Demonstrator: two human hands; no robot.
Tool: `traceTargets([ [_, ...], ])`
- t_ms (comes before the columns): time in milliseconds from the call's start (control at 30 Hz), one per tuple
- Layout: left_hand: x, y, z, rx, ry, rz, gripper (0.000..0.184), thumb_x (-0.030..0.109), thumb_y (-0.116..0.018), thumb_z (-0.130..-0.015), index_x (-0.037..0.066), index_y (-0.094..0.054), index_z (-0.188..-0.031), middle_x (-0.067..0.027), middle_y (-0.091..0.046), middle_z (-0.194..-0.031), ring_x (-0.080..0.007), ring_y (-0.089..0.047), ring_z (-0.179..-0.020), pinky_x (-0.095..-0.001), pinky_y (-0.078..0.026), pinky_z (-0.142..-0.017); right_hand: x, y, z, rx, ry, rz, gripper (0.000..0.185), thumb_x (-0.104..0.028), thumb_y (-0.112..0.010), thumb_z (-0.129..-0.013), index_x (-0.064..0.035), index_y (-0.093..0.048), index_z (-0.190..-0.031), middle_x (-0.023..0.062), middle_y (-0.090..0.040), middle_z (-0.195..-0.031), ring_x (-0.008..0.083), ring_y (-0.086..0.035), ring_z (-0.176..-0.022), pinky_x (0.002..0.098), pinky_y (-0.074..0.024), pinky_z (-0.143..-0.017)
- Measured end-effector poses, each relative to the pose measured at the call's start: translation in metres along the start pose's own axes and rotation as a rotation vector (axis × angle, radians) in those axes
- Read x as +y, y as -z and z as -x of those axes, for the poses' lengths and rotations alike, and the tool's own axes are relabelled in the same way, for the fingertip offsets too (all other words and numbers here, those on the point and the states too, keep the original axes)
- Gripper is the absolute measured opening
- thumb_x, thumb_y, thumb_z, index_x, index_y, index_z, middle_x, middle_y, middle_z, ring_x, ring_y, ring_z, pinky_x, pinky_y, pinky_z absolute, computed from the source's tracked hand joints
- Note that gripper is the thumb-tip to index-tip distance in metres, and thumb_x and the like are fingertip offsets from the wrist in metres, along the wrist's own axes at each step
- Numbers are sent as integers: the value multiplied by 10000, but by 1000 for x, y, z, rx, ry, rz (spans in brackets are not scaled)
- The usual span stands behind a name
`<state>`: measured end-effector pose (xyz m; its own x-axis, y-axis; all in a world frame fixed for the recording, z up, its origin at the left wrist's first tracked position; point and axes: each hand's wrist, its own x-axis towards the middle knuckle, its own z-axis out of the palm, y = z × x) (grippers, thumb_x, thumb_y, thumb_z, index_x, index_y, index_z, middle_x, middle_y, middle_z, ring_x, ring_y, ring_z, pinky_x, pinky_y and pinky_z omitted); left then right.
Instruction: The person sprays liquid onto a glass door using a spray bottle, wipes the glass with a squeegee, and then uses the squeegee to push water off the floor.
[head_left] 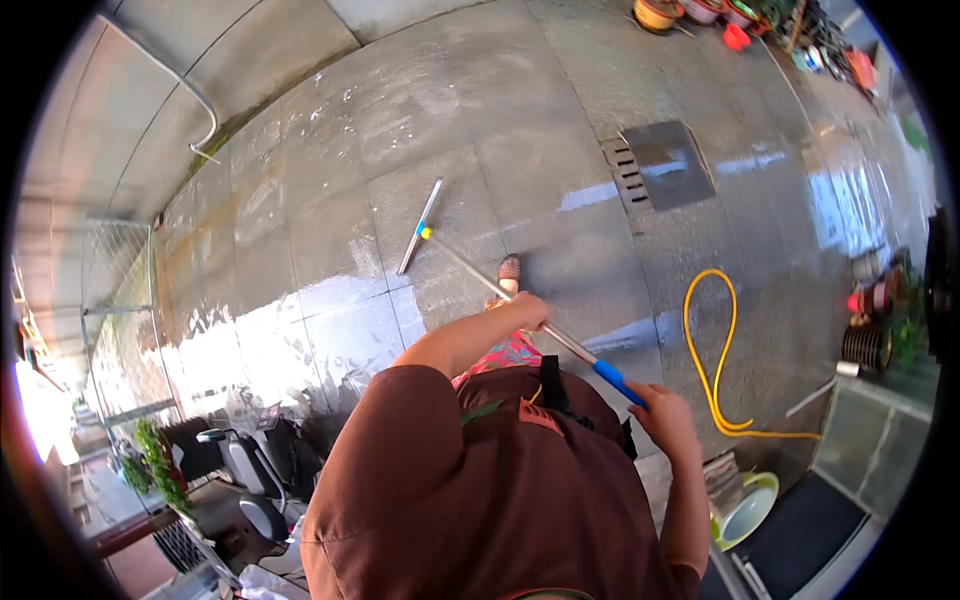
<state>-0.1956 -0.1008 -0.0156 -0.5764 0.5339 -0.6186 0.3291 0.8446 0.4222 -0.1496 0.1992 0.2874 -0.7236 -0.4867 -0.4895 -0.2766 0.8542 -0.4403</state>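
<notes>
A floor squeegee with a long metal pole (465, 262) slants across the wet paving in front of me. Its blade (408, 252) lies on the ground, joined to the pole by a yellow and blue fitting. My left hand (530, 310) is wrapped round the middle of the pole. Closer to my body, my right hand (665, 415) grips the end of the blue handle (615, 380). One foot in a sandal (509, 268) shows beside the pole; the other is mostly hidden behind my left arm.
A yellow hose (690, 345) loops over the ground at right. Beyond it are a drain grate (627, 175) and a dark cover plate (675, 165). Flower pots (658, 14) stand at the far right, an office chair (262, 515) at lower left, a basin (748, 515) at lower right.
</notes>
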Motion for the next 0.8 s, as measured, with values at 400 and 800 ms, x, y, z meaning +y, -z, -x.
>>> traceTargets([
  [400, -333, 102, 92, 401, 883, 200, 138, 216, -652, -813, 197, -721, -931, -79, -683, -1068, -281, -616, -1094, -481, -472, -880, -206, 36, -372, 3, 417, 403, 262, -170, -590, -887, -150, -620, -1147, 123, -637, -824, 318, -683, -717, 440, -547, -601],
  [800, -318, 315, -82, 465, 392, 271, 318, 259, -633, -859, 95, -686, -1126, -112, -634, -1231, -308, -532, -1221, -491, -417, -1003, -173, 222, -401, 108, 14, 240, 433, -91, -728, -772, -72, -646, -1197, 190, -658, -871, 368, -649, -797, 416, -500, -688],
])
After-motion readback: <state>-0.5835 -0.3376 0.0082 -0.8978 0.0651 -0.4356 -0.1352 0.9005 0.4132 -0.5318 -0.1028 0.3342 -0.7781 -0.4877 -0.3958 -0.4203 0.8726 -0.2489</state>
